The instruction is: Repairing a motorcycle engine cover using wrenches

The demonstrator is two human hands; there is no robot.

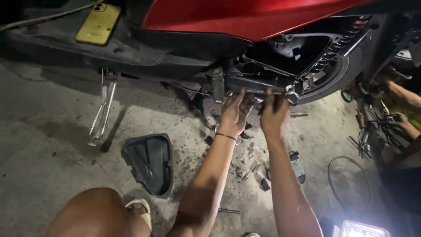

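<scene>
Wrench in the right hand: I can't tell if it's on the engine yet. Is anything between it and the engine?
Nothing visible. The right hand holds the wrench right against the engine under the red panel. The left hand is beside it, not between.

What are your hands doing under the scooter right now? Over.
Left hand open, touching the scooter underside. Right hand gripping a wrench. Loose bolts on floor below.

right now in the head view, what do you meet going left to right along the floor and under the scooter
Kickstand → black plastic cover → left hand → right hand, gripping a wrench → rear wheel → another person's hand.
</scene>
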